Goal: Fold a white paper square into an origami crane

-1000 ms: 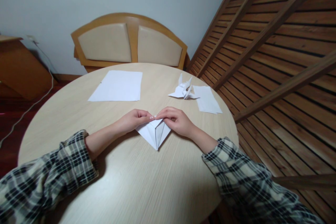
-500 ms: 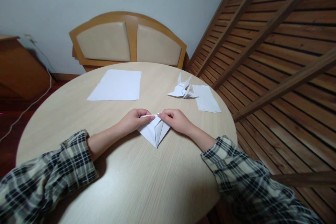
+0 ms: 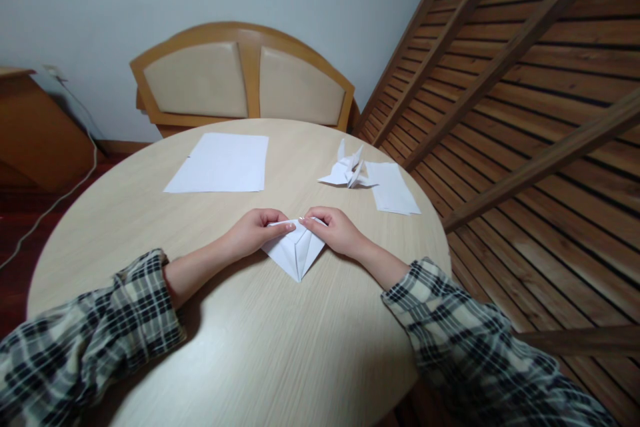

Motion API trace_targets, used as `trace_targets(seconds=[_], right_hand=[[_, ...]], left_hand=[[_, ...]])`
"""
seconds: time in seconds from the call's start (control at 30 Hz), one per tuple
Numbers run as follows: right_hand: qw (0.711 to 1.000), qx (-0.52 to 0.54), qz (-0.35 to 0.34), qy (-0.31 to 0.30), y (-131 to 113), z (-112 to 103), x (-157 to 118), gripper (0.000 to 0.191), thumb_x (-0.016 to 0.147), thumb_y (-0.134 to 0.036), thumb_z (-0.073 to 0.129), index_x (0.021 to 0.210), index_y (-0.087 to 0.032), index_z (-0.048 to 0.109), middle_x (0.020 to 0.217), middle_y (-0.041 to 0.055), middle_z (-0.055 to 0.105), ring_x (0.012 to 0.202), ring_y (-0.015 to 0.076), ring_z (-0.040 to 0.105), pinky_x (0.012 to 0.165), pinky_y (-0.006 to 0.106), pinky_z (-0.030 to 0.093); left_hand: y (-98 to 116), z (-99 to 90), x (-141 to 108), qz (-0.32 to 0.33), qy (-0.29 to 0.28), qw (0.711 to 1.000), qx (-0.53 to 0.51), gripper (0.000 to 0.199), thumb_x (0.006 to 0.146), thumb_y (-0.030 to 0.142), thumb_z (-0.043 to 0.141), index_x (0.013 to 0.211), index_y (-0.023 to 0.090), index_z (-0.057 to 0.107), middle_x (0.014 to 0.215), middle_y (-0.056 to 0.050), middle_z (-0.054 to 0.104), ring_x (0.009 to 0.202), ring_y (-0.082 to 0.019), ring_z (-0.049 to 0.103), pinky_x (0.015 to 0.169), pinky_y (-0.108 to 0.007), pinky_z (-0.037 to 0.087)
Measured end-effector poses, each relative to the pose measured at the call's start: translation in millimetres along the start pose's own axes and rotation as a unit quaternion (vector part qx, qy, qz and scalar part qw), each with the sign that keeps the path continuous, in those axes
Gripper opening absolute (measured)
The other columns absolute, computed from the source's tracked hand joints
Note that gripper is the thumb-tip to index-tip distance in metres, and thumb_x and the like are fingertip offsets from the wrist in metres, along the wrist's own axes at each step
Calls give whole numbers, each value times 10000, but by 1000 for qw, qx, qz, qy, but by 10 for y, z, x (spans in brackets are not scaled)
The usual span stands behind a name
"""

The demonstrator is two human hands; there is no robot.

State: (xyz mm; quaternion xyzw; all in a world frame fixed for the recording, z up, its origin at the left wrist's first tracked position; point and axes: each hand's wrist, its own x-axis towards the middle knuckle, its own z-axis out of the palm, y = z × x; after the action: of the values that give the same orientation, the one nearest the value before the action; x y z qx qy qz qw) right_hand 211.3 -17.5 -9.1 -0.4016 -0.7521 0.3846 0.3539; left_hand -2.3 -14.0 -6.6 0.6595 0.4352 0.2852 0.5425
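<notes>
A folded white paper with creased flaps points toward me, its lower corner over the pale round table. My left hand pinches its upper left part, thumb on top and fingers curled behind. On the upper right part, my right hand grips the same paper, thumb near the top middle. The two thumb tips are close together, with a small gap between them. Beyond my right hand stand folded white paper figures with pointed tips.
White sheets lie at the back left of the table, and smaller white sheets at the back right. Behind the table is a wooden headboard with cream panels. A slatted wooden structure slopes along the right.
The view has shifted very slightly. Both hands stay on the folded paper in nearly the same place, and my left thumb has moved a little.
</notes>
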Motion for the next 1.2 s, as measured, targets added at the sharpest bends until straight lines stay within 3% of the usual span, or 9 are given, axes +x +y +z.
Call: trace_targets(seconds=[0.23, 0.43, 0.93, 1.2], right_hand=[[999, 23, 20, -25, 14, 21, 20, 316, 885, -447, 584, 728, -178, 637, 717, 6, 611, 682, 137, 520, 663, 278, 408], [1000, 8, -5, -2, 4, 75, 8, 265, 880, -394, 582, 720, -185, 613, 732, 12, 629, 721, 148, 555, 715, 287, 434], [999, -10, -17, 29, -18, 89, -25, 283, 901, -407, 574, 712, -197, 553, 712, -2, 587, 712, 146, 534, 710, 285, 428], [999, -21, -26, 27, -14, 86, -16, 290, 914, -408, 558, 714, -198, 547, 709, -5, 572, 705, 144, 523, 700, 284, 414]], left_hand=[[26, 56, -33, 24, 11, 998, 55, 391, 746, 539, 678, 708, 152, 640, 631, 7, 541, 575, -119, 439, 530, -237, 305], [69, 87, -39, 30, 1, 997, 73, 406, 748, 546, 648, 747, 141, 665, 648, 8, 552, 598, -122, 444, 552, -237, 310], [-24, 56, 6, 37, -13, 999, 12, 450, 801, 584, 628, 730, 140, 631, 610, 20, 498, 563, -108, 407, 509, -218, 292], [3, 50, -12, 86, 19, 992, 95, 441, 840, 556, 558, 704, 143, 631, 596, 18, 475, 568, -115, 406, 503, -221, 284]])
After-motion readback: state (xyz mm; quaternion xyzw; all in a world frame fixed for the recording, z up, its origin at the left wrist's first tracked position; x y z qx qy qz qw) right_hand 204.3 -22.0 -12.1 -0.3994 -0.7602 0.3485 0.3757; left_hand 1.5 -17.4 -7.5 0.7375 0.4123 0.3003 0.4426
